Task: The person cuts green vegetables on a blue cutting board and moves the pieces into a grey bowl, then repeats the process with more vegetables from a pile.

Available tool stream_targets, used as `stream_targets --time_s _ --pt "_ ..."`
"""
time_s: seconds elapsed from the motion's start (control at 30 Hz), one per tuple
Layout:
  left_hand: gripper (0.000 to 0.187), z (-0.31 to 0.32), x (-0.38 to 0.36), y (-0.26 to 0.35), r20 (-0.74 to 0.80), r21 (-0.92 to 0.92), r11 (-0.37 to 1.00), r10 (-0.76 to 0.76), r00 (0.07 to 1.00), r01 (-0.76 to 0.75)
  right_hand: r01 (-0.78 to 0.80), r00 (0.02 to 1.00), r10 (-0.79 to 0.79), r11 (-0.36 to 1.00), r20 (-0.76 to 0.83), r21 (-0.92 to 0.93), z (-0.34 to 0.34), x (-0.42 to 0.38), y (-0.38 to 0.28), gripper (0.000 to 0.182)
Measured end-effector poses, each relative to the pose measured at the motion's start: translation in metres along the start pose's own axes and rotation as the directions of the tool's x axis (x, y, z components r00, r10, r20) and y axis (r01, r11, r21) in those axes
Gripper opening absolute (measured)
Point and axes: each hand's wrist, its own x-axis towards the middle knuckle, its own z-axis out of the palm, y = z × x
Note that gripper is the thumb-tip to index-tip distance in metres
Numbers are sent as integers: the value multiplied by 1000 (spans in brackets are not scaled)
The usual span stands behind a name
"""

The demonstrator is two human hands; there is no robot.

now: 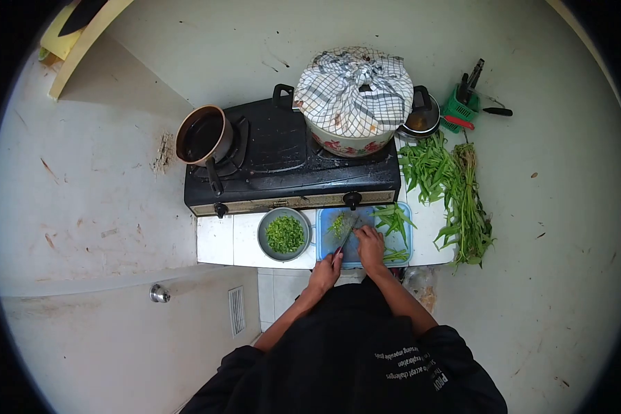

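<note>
My left hand (326,272) is wrapped round the handle of a knife (346,239), whose blade points away from me over a blue cutting board (321,238). Close by the blade, my right hand (370,247) has its fingers curled down on green stems, mostly hidden beneath them. Chopped green bits (338,225) lie on the board left of the blade. Leafy green tops (393,219) rest at the board's right, and a few cut stems (396,255) lie near its front right corner. Left of the board stands a grey bowl (261,241) holding finely chopped greens (284,234).
Behind the board is a black two-burner stove (269,148). It carries a brown saucepan (218,148) and a large pot (348,143) with a checked cloth (355,103) on top. Rightward lie long leafy greens (468,200) and a green basket (460,107) of utensils. Walls close in both sides.
</note>
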Motion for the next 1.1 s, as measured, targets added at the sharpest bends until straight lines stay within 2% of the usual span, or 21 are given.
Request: stream_targets --time_s 0.07,0.17,0.47,0.63,0.93,1.1 --pt "48 1 0 -2 7 4 1000 -2 1000 2 6 999 -6 1000 -38 -5 5 -2 4 30" --pt "49 -7 -8 6 24 -17 1000 -12 1000 12 -9 1000 9 1000 -17 -9 6 -2 3 27" --pt "47 2 -6 -5 1 -8 1000 -3 1000 3 -4 1000 4 1000 -12 -4 1 0 0 32" --pt "47 2 3 0 -65 41 999 -11 998 13 -14 1000 14 1000 -13 12 0 1 0 33" --pt "47 -10 -3 1 34 -33 999 10 999 -9 -4 1000 4 1000 -20 12 0 0 1 33" --pt "46 -7 -10 5 12 -54 998 21 1000 -20 -10 1000 10 1000 -19 1 3 -1 2 30"
